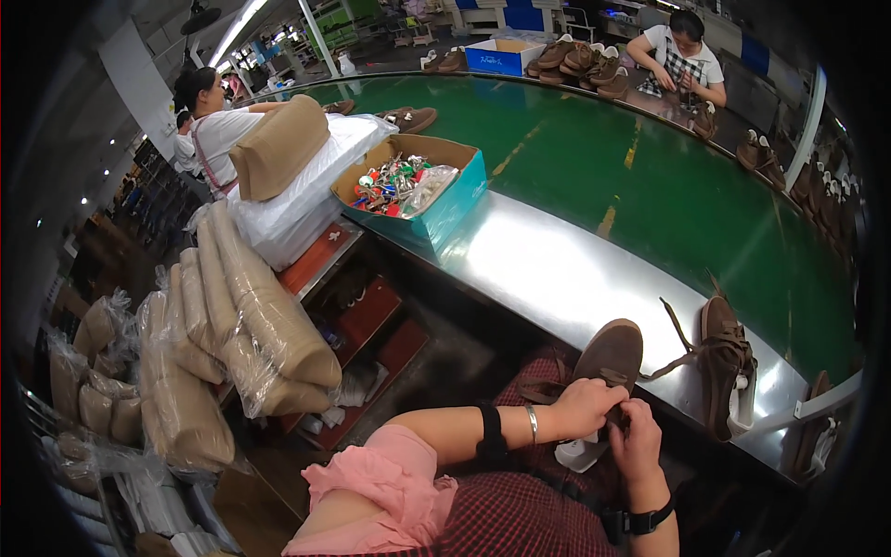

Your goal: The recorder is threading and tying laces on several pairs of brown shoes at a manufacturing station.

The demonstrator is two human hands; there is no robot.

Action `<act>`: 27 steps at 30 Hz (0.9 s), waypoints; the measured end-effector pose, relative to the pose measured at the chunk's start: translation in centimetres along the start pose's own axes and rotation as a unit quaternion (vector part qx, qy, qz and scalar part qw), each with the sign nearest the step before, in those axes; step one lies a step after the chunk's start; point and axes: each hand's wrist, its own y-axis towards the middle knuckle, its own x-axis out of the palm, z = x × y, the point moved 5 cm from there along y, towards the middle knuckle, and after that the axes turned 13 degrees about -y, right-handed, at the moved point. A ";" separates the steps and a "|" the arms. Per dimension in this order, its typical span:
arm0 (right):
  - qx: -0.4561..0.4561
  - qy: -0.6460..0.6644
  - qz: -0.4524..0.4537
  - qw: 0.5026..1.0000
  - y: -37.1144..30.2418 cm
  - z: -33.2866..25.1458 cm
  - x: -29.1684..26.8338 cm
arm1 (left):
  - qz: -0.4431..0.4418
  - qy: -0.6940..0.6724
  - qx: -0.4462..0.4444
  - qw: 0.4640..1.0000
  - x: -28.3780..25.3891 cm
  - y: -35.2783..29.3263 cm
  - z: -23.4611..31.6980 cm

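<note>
She has the brown suede shoe (608,357) propped in her lap, toe pointing at the steel-edged surface (557,269), so the lacing faces her. Left hand (587,407) and right hand (637,438) meet at its throat, fingers pinched narrow on the lace. Its mate (724,357) waits on that surface, just right of the held shoe.
</note>
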 end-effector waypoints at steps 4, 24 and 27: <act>-0.156 -0.094 0.052 0.982 -0.7 -2.9 -2.2 | -0.040 -0.027 -0.062 0.997 -0.6 0.6 -1.1; -0.028 -0.301 -0.122 0.945 -1.1 -2.5 0.3 | -0.101 -0.091 -0.075 0.988 -2.4 1.7 -1.0; -0.001 -0.281 -0.093 0.955 -1.8 -1.7 -0.3 | -0.092 -0.148 -0.120 0.977 -2.0 1.8 -0.8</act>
